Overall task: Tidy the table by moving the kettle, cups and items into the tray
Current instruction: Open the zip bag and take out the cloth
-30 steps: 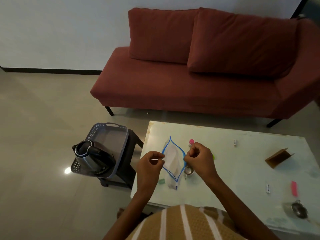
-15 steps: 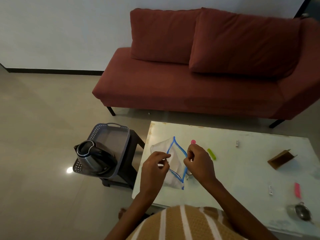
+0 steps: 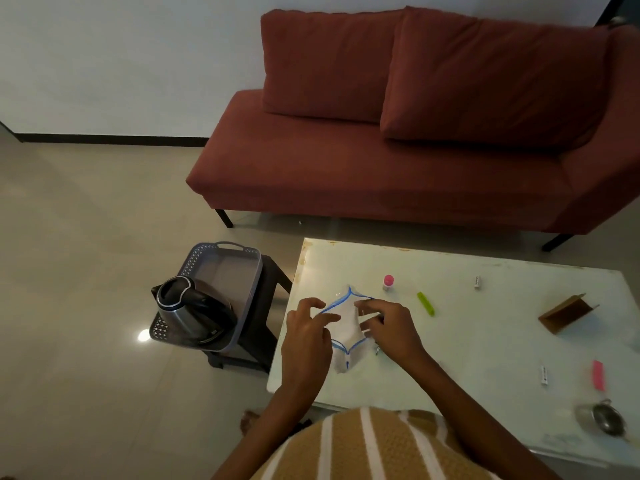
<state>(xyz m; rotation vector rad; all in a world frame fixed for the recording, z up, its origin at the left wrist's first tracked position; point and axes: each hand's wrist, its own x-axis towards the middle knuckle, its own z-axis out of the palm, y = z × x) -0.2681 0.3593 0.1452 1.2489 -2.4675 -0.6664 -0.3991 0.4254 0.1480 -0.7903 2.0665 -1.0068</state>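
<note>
A clear zip bag [image 3: 346,322] with a blue zipper rim lies on the left part of the white table [image 3: 485,344], its mouth held apart. My left hand [image 3: 306,337] pinches the left side of the rim. My right hand [image 3: 389,329] pinches the right side, with a small metal piece [image 3: 376,349] showing just under it. The steel and black kettle [image 3: 187,311] stands in the grey tray [image 3: 239,268] on a dark stool left of the table. A metal cup [image 3: 607,419] sits near the table's front right corner.
Loose on the table are a pink-capped little bottle [image 3: 388,282], a green stick [image 3: 426,304], two small white tubes [image 3: 478,282] [image 3: 544,375], a pink piece [image 3: 598,375] and folded cardboard [image 3: 566,311]. A red sofa [image 3: 398,161] stands behind the table.
Both hands have lowered and tipped the bag toward the table. The fingers of both hands are less tightly curled than before. The green stick is now uncovered.
</note>
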